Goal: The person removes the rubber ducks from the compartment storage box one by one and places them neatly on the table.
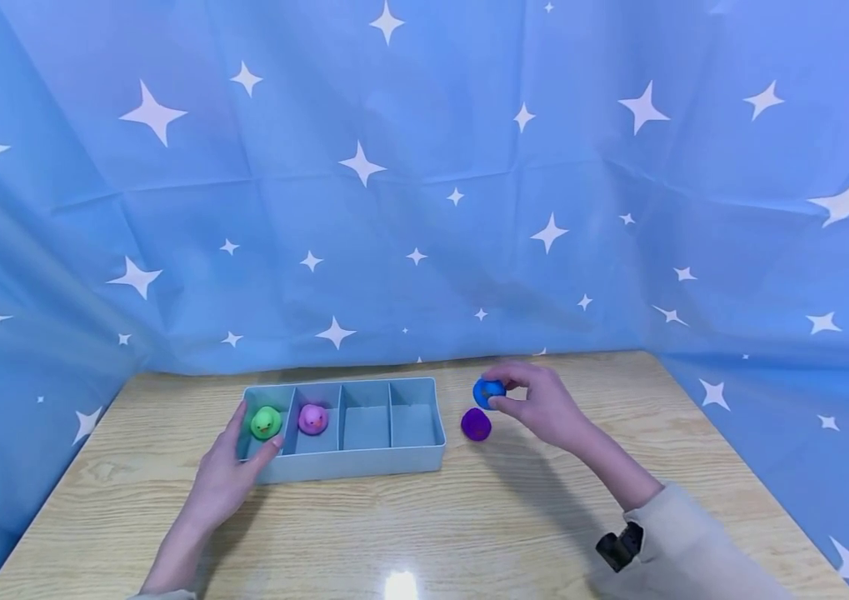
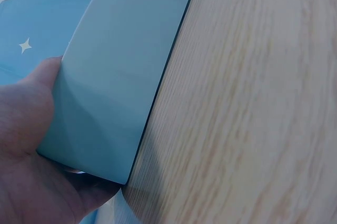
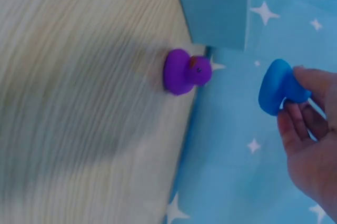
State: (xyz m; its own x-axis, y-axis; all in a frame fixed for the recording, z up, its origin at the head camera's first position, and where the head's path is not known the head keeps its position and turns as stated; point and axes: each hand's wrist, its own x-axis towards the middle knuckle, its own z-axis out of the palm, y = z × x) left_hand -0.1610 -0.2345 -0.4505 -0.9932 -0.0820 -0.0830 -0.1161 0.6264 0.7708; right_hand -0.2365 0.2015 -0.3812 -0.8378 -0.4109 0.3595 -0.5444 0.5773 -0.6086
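A pale blue tray [image 1: 352, 463] with several compartments lies on the wooden table. A green duck [image 1: 266, 422] sits in its leftmost compartment and a pink duck [image 1: 312, 419] in the one beside it. My left hand [image 1: 232, 467] grips the tray's left front corner; the tray wall [image 2: 110, 76] fills the left wrist view against my palm [image 2: 26, 155]. My right hand [image 1: 536, 404] pinches a blue duck [image 1: 488, 392] above the table, right of the tray. That blue duck [image 3: 277, 87] sits at my fingertips [image 3: 310, 84]. A purple duck [image 1: 476, 424] stands on the table below it, also the purple duck [image 3: 185, 71] near the tray's corner [image 3: 216, 8].
The tray's two right compartments [image 1: 390, 421] hold nothing. A blue star-patterned cloth [image 1: 424, 183] hangs behind and to both sides of the table. Bare wood [image 1: 424, 533] stretches in front of the tray.
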